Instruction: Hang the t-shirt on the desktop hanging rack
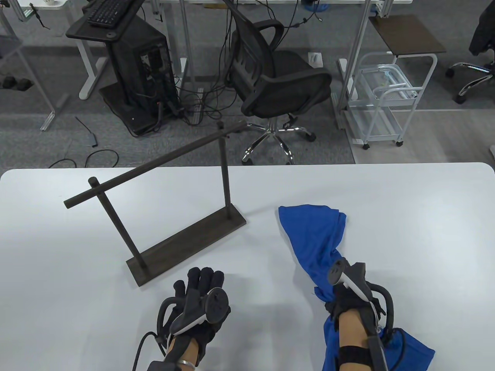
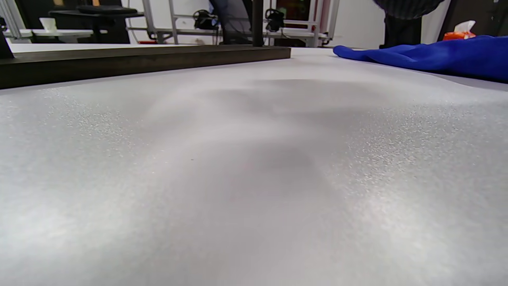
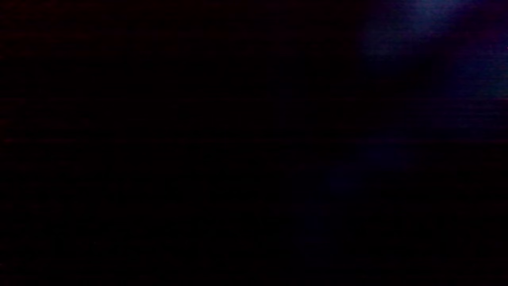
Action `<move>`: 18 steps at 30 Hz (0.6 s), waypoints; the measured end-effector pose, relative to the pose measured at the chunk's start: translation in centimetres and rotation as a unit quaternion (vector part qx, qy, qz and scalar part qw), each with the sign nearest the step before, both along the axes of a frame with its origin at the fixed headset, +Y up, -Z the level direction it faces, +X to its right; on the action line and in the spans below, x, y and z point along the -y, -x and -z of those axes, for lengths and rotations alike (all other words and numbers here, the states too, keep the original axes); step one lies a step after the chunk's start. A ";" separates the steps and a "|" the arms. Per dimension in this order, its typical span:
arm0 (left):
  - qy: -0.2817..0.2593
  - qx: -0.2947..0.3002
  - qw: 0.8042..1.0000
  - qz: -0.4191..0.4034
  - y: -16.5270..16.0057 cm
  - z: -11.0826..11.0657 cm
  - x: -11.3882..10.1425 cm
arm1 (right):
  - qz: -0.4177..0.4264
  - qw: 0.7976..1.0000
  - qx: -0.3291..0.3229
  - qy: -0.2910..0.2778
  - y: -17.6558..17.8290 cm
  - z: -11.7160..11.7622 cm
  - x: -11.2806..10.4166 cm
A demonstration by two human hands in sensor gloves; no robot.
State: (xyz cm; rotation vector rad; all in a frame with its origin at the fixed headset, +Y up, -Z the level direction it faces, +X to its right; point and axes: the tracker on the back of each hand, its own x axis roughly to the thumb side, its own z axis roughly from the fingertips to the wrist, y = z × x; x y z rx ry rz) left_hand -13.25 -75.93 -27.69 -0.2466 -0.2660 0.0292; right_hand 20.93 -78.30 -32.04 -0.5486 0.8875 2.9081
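Note:
A blue t-shirt (image 1: 315,235) lies bunched on the white table (image 1: 406,232) at the right. My right hand (image 1: 340,297) grips it at its gathered middle; part of the cloth hangs back under my forearm. The dark wooden hanging rack (image 1: 185,235) stands at centre left, its top bar (image 1: 154,164) bare. My left hand (image 1: 197,290) rests flat on the table, fingers extended, just in front of the rack's base. The left wrist view shows the rack's base (image 2: 143,59) and the t-shirt (image 2: 428,55). The right wrist view is dark, covered by cloth.
Beyond the table's far edge stand an office chair (image 1: 278,77), a computer stand (image 1: 127,62) with cables, and a white cart (image 1: 383,96).

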 end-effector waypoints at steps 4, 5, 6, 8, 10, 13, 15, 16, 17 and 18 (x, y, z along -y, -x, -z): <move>-0.006 0.016 1.000 -0.004 -0.6 0.2 0.0 | 0.018 0.999 -0.008 -0.027 0.2 -0.5 -0.1; -0.008 0.020 1.000 -0.004 -0.7 0.2 0.0 | 0.018 0.999 -0.011 -0.035 0.3 -0.5 -0.1; -0.012 0.026 1.000 -0.003 -1.0 0.3 0.0 | 0.017 0.999 -0.019 -0.047 0.4 -0.6 -0.2; -0.019 0.042 0.999 -0.005 -1.5 0.2 0.1 | 0.033 0.996 -0.034 -0.072 0.5 -0.9 -0.3; -0.028 0.056 0.998 -0.010 -1.9 0.1 0.1 | 0.087 0.990 -0.037 -0.103 0.4 -1.2 -0.6; -0.035 0.072 0.996 -0.032 -2.5 -0.2 0.0 | 0.223 0.965 -0.013 -0.141 0.4 -1.4 -0.9; -0.035 0.077 0.995 -0.059 -2.7 -0.3 -0.2 | 0.307 0.938 0.005 -0.159 0.6 -1.5 -1.2; -0.034 0.076 0.994 -0.070 -2.8 -0.3 -0.2 | 0.326 0.931 0.001 -0.164 0.6 -1.4 -1.2; -0.030 0.073 0.993 -0.088 -2.9 -0.2 -0.2 | 0.351 0.921 -0.004 -0.167 0.8 -1.5 -1.4; -0.026 0.071 0.992 -0.102 -2.9 -0.2 -0.2 | 0.362 0.917 -0.006 -0.169 0.8 -1.5 -1.7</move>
